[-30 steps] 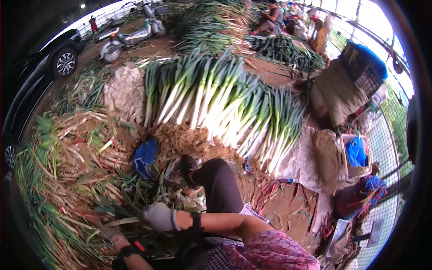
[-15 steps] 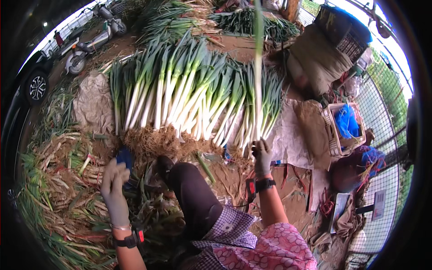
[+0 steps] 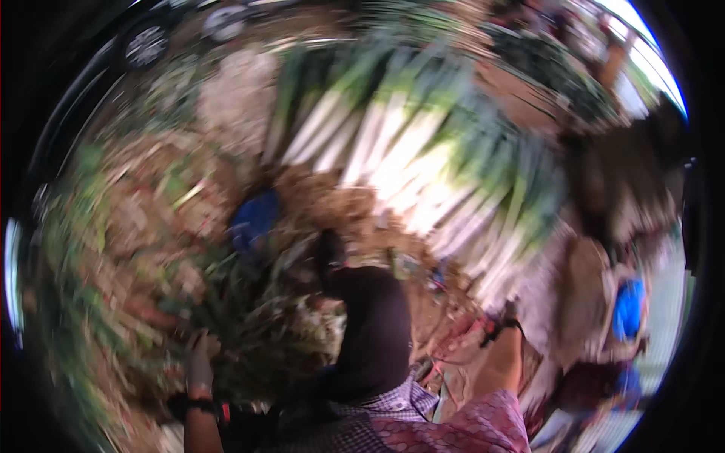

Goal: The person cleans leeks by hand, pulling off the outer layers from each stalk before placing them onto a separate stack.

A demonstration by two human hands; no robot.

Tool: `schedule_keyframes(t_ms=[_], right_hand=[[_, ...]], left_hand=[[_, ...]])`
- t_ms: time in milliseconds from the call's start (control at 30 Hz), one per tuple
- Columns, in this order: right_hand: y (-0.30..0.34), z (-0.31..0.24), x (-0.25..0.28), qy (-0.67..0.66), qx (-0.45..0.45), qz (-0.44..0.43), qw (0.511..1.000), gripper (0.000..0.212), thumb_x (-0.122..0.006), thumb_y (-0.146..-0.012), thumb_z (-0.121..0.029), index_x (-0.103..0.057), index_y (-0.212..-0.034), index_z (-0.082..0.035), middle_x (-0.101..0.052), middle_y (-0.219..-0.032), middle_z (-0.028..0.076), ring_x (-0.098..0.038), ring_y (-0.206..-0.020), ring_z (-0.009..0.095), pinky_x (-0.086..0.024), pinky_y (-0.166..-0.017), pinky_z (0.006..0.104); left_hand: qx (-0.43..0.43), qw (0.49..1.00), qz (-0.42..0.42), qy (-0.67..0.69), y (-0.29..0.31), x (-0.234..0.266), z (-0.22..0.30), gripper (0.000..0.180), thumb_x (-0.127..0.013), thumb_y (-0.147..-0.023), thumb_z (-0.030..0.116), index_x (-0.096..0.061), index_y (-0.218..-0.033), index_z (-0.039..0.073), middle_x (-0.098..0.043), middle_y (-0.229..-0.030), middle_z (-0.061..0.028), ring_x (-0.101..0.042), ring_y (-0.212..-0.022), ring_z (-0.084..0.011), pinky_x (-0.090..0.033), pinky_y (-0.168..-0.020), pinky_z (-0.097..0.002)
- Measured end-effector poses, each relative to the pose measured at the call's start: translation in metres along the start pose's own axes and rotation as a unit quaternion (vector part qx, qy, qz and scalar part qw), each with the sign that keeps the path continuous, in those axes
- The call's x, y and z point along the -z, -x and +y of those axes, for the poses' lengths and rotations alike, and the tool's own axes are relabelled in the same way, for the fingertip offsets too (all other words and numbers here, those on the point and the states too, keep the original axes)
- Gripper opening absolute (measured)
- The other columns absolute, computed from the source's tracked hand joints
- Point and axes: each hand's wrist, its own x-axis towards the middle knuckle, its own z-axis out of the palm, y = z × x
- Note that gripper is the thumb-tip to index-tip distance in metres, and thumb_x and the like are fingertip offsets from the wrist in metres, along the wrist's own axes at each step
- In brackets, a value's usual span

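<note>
Motion smears much of the picture. Wearing a pale glove, my left hand point(image 3: 200, 359) is low at the left, over the edge of a heap of untrimmed leeks point(image 3: 158, 249); its fingers are too blurred to read. My right hand point(image 3: 509, 311) is at the right end of a row of leeks point(image 3: 408, 162), close to their root ends. Whether it grips a leek does not show. The row lies with white stems and roots toward me and green tops pointing away.
A blue object point(image 3: 255, 220) lies between the heap and the row. Sacking point(image 3: 581, 302) and a crate with a blue bag point(image 3: 628, 308) stand at the right. My dark-clothed knee point(image 3: 374, 325) is in the middle. A car wheel point(image 3: 146, 47) shows at the far left.
The view has swung, shifting the row of leeks rightward in the picture. The upright leek that was in my right hand is no longer seen standing there. My left hand is now lower, by the heap.
</note>
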Motion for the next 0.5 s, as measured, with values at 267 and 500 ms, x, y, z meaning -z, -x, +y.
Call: schedule_keyframes(t_ms=[267,500], right_hand=[[-0.002,-0.252,0.098,-0.485,0.207,-0.053,0.848,0.03,-0.054,-0.091,-0.015,-0.061,-0.118,-0.003,-0.06,-0.084,0.001,-0.053,-0.072,0.008,-0.043,-0.064,0.0232],[0.345,-0.621,0.13,-0.295,0.622,-0.273,0.672,0.032,-0.054,-0.09,-0.001,-0.058,-0.121,0.003,-0.061,-0.123,0.011,-0.057,-0.111,0.019,-0.043,-0.098,0.0316]], left_hand=[[0.071,0.996,-0.053,0.013,0.008,0.086,-0.015,0.034,-0.056,-0.094,0.03,-0.06,-0.115,0.004,-0.068,-0.091,-0.0084,-0.067,-0.077,-0.0175,-0.054,-0.067,-0.0288],[0.038,0.994,-0.026,0.096,0.006,0.138,-0.005,0.033,-0.055,-0.094,0.024,-0.057,-0.118,0.001,-0.068,-0.098,-0.0123,-0.068,-0.082,-0.0216,-0.055,-0.073,-0.031]])
